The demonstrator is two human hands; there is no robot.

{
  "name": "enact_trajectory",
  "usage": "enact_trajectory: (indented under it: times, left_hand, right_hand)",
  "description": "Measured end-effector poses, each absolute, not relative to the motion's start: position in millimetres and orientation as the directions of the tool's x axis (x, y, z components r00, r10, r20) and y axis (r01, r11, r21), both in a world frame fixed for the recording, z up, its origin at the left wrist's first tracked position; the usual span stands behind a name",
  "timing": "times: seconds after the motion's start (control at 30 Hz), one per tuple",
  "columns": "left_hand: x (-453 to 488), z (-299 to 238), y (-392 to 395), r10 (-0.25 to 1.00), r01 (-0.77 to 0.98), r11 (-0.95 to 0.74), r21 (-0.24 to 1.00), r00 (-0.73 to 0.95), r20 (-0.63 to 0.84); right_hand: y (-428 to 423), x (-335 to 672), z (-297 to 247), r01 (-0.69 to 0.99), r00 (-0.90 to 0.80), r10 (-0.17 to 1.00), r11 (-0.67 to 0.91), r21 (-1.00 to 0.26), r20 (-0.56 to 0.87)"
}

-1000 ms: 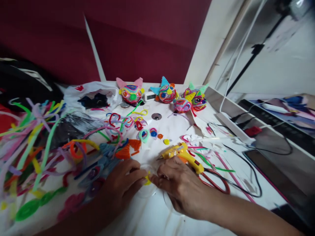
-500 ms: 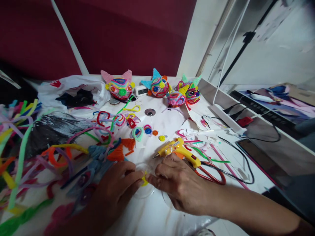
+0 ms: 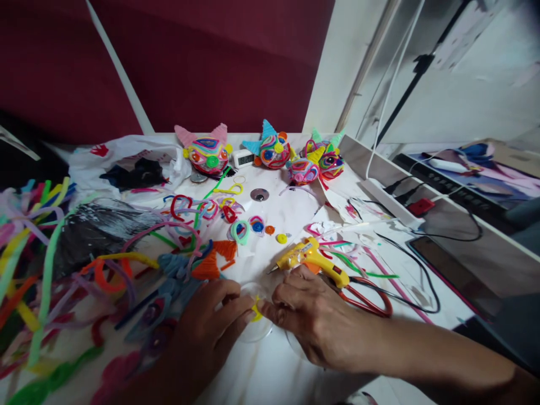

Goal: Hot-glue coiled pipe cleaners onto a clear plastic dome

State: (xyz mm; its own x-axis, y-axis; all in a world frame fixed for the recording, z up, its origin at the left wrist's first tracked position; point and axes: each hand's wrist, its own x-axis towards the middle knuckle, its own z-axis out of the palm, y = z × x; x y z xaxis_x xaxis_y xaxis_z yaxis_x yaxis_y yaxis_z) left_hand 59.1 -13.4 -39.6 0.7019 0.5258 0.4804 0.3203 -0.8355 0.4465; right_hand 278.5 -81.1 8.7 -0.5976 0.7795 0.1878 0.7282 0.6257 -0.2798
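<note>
A small yellow piece (image 3: 257, 310), which looks like bent pipe cleaner, rests on a clear round plastic piece (image 3: 252, 338) at the front of the table. My left hand (image 3: 211, 326) is closed, its fingertips pressing the yellow piece from the left. From the right, my right hand (image 3: 312, 318) meets it with thumb and forefinger tips while the other fingers curl in. Just beyond that hand lies a yellow glue gun (image 3: 306, 254), nozzle to the left. Red-handled scissors (image 3: 373, 293) are partly hidden behind my right hand. An orange pipe cleaner triangle (image 3: 206, 265) lies beyond my left hand.
Loose pipe cleaners (image 3: 46, 270) crowd the left side. Decorated balls with ears, one with pink ears (image 3: 207, 154), stand at the back beside a small white clock (image 3: 243, 158). A power strip (image 3: 394, 202), black cable and phone (image 3: 447, 270) lie to the right.
The whole view has shifted slightly, so things appear a little further right and lower. Both hands keep their places at the yellow piece.
</note>
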Motion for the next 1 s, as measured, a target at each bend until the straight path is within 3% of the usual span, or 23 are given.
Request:
enact_trajectory:
  times: [0.37,0.5,1.0]
  left_hand:
    - [63.8,-30.2,-16.8,0.531,0.312,-0.836,0.451,0.666,0.523]
    - [63.8,-37.7,-17.1,0.531,0.29,-0.838,0.463,0.633,0.563]
    - [59.9,-30.4,-17.8,0.529,0.304,-0.826,0.475,0.707,0.47]
  right_hand:
    - [-84.0,275.1,13.8,0.704,-0.59,0.792,0.6,-0.38,0.158]
    - [-86.0,277.0,11.8,0.696,-0.61,0.772,0.629,-0.346,0.177]
    - [-93.2,278.9,2.3,0.73,-0.576,0.774,0.632,-0.261,0.263]
